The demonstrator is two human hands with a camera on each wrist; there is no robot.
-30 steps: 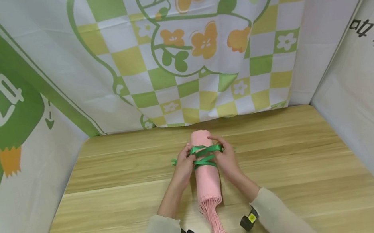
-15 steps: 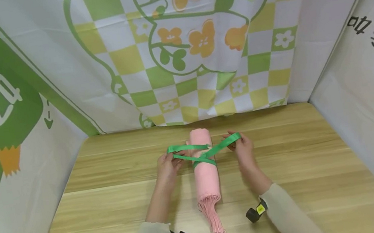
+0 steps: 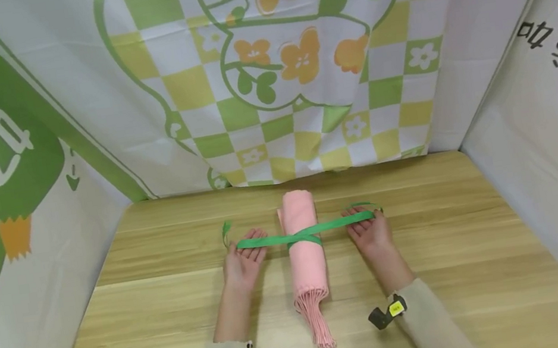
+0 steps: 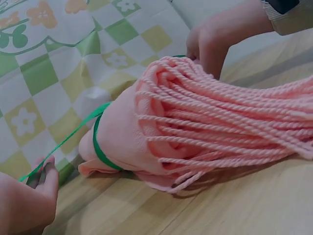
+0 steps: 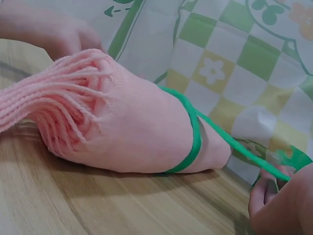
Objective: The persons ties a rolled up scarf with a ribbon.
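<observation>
A rolled pink scarf (image 3: 304, 248) with a fringed near end lies lengthwise in the middle of the wooden table (image 3: 169, 310). A green ribbon (image 3: 303, 235) is wrapped round its upper part and crossed on top, with both ends stretched out sideways. My left hand (image 3: 251, 251) pinches the left ribbon end just left of the roll; the left wrist view shows its fingertips (image 4: 45, 171) closed on the ribbon (image 4: 100, 147). My right hand (image 3: 363, 224) pinches the right end; in the right wrist view its fingers (image 5: 269, 188) grip the ribbon (image 5: 195, 132) beside the scarf (image 5: 122, 122).
Printed cloth panels enclose the table: a checked green and yellow one (image 3: 286, 76) at the back, a green and white one (image 3: 4, 179) on the left, a white one (image 3: 548, 128) on the right. Bare wood lies on both sides of the scarf.
Both hands have moved apart from on top of the roll, drawing the crossed ribbon ends out to the left and right until the ribbon lies taut and nearly straight across the scarf.
</observation>
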